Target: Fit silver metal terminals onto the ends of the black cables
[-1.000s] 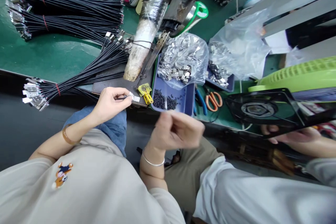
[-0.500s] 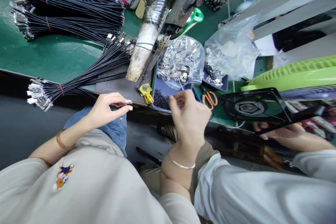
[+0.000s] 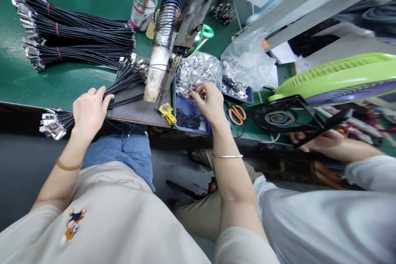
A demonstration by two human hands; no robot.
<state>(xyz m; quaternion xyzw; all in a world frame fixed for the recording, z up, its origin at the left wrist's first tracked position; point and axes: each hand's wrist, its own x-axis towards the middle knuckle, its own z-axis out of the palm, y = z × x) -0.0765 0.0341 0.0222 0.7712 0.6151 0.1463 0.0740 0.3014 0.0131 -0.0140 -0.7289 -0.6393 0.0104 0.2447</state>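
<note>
My left hand (image 3: 88, 111) rests on a bundle of black wires (image 3: 122, 80) with metal terminals, tied with a red band, at the bench's front edge; its fingers curl over the wires. My right hand (image 3: 209, 101) reaches into a clear plastic bag of small metal clips (image 3: 198, 70) sitting in a blue tray (image 3: 185, 109), fingertips pinched together at the clips. What they pinch is too small to make out. Small black parts (image 3: 187, 119) lie in the tray's near end.
More tied wire bundles (image 3: 71, 35) lie on the green bench at the back left. A hose-fed machine (image 3: 167, 33) stands in the middle. Orange scissors (image 3: 236, 114), a second bag (image 3: 247, 64), a green fan (image 3: 334, 78). Another person's hand (image 3: 312, 142) holds a black fan frame (image 3: 284, 117) at right.
My left hand moved left from the dark plate onto the wire bundle. My right hand rose from my lap and reached forward into the bag of clips.
</note>
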